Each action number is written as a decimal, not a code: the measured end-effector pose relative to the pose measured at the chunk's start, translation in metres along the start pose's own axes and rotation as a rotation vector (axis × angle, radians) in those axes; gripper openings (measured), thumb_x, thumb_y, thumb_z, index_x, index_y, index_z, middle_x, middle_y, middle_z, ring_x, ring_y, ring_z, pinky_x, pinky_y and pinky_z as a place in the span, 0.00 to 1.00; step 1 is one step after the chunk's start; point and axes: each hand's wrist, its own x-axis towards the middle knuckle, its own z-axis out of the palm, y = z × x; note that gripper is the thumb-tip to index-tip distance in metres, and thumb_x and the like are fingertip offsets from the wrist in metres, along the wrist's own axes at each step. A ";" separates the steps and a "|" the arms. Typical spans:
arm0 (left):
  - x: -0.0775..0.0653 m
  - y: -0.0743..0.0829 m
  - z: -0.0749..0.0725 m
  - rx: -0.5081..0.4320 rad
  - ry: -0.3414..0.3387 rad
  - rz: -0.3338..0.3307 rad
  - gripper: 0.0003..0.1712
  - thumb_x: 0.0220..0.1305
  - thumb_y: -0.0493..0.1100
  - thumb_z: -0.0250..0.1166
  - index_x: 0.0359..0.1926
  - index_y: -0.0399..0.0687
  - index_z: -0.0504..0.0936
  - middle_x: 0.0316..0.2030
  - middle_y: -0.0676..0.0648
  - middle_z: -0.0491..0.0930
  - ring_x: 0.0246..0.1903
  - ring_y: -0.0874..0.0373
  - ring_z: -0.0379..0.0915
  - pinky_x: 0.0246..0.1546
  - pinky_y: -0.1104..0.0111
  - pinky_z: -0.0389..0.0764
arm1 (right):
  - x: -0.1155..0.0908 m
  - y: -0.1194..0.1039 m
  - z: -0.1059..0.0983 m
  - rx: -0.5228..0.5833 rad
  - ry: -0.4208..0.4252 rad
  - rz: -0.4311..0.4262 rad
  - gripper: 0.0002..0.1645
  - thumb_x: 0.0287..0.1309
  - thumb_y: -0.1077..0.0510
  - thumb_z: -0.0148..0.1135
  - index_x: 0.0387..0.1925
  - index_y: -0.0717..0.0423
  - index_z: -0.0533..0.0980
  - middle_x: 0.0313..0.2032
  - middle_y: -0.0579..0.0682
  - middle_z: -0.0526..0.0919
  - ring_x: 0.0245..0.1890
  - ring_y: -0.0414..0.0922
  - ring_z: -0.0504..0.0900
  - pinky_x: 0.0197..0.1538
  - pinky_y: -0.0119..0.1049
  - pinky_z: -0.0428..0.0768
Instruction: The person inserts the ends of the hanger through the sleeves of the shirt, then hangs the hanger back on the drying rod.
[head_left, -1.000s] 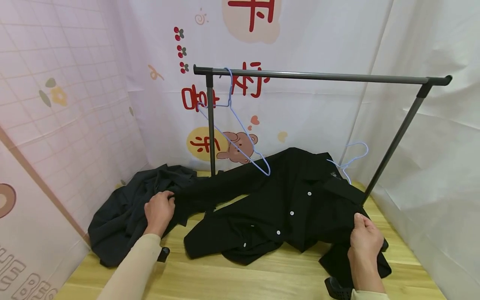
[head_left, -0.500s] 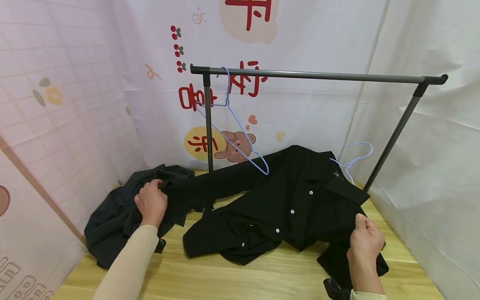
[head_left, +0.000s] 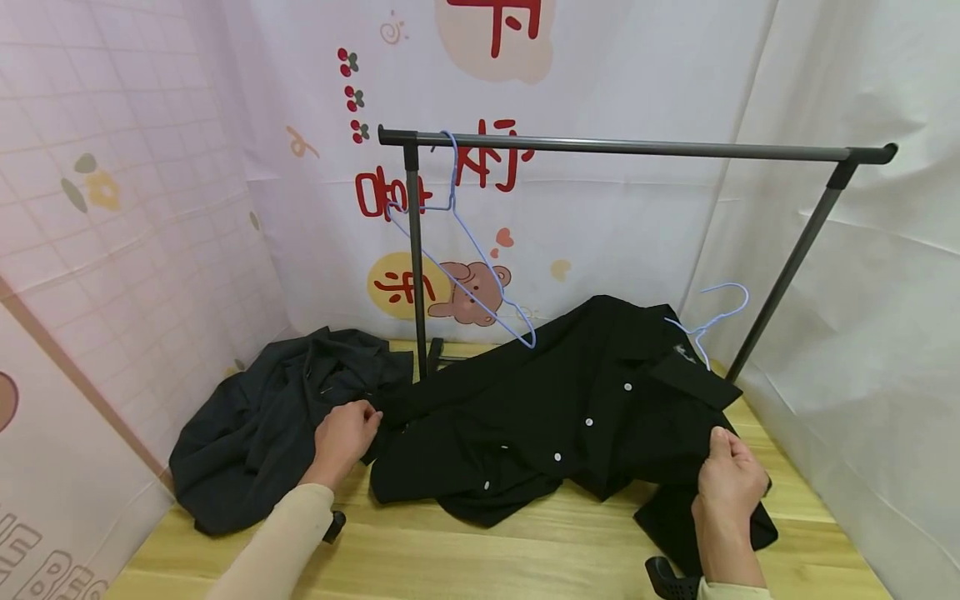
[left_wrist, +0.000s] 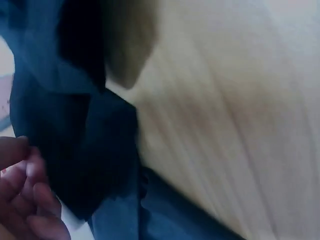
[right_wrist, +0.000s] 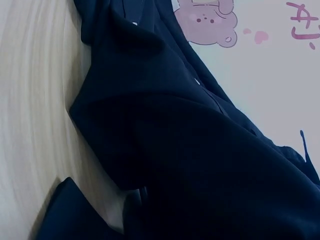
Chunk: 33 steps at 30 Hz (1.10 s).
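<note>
A black button-up shirt (head_left: pixel 540 400) with white buttons lies spread across the middle of the table. A light-blue wire hanger (head_left: pixel 701 329) sticks up at its collar; the rest of that hanger is hidden by cloth. My left hand (head_left: pixel 347 437) pinches the end of one sleeve at the shirt's left side, and the fingertips (left_wrist: pixel 36 155) meet the dark cloth in the left wrist view. Over on the right, my right hand (head_left: pixel 731 475) pinches the shirt between thumb and fingers. No hand shows in the right wrist view, only the shirt (right_wrist: pixel 165 130).
A grey-black garment (head_left: pixel 255 442) lies crumpled at the left. Behind the shirt stands a dark metal clothes rack (head_left: pixel 637 147), with another blue wire hanger (head_left: pixel 480 300) on its bar. Printed cloth walls (head_left: pixel 622 233) enclose the wooden table (head_left: pixel 465 558).
My left hand first moved left, drawing the sleeve out straight, then came back right and down with it, so the sleeve is now slack. The right hand keeps its hold, nearly still.
</note>
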 end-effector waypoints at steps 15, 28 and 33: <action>-0.005 -0.019 0.021 0.052 -0.015 -0.151 0.38 0.69 0.45 0.63 0.69 0.27 0.60 0.62 0.21 0.61 0.60 0.26 0.59 0.55 0.37 0.64 | 0.005 0.002 -0.001 0.022 0.007 -0.005 0.13 0.69 0.54 0.59 0.29 0.49 0.84 0.31 0.34 0.77 0.39 0.35 0.72 0.39 0.20 0.71; 0.018 -0.031 -0.025 -0.508 0.209 -0.315 0.22 0.75 0.47 0.53 0.58 0.33 0.74 0.54 0.30 0.74 0.54 0.35 0.68 0.54 0.44 0.68 | 0.008 0.000 0.000 -0.058 -0.012 0.045 0.20 0.71 0.47 0.55 0.47 0.60 0.80 0.42 0.39 0.74 0.54 0.40 0.71 0.64 0.33 0.66; 0.044 -0.034 -0.055 -0.488 0.316 -0.311 0.20 0.76 0.45 0.50 0.54 0.32 0.76 0.50 0.31 0.76 0.52 0.35 0.68 0.54 0.45 0.66 | 0.007 0.000 0.001 -0.021 0.006 0.032 0.14 0.70 0.50 0.58 0.37 0.55 0.82 0.39 0.40 0.75 0.44 0.35 0.72 0.50 0.24 0.70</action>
